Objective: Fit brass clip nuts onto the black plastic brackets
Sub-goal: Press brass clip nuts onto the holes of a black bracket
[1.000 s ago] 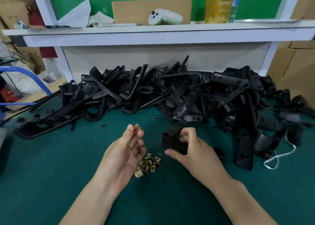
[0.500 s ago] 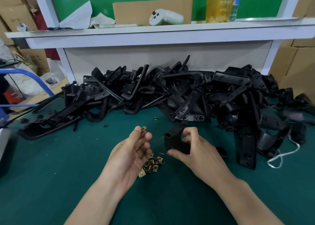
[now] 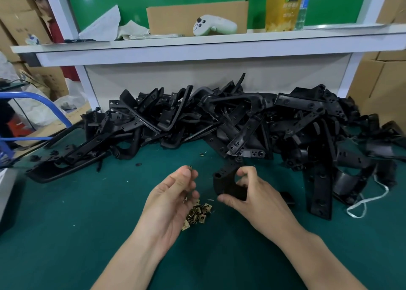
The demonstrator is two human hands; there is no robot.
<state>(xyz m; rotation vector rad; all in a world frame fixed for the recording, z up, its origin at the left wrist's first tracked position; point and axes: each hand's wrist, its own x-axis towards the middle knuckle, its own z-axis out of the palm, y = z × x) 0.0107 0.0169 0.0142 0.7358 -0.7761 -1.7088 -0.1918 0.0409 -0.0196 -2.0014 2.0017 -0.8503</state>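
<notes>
While the right hand (image 3: 252, 193) grips a black bracket (image 3: 226, 181) on end over the desk (image 3: 87, 213), the left hand (image 3: 173, 193) pinches a brass clip (image 3: 190, 168) in its fingers (image 3: 184, 176), just left of the bracket's holed top.

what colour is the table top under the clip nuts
Dark teal green table top; the head view shows it.

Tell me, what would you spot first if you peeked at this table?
The huge heap of black plastic brackets piled along the back of the green table grabs the eye first. In front of it, the right hand holds one black bracket while the left hand pinches a tiny brass clip nut, near a small shiny pile of clip nuts. Up on the white shelf sits a white game controller.
</notes>
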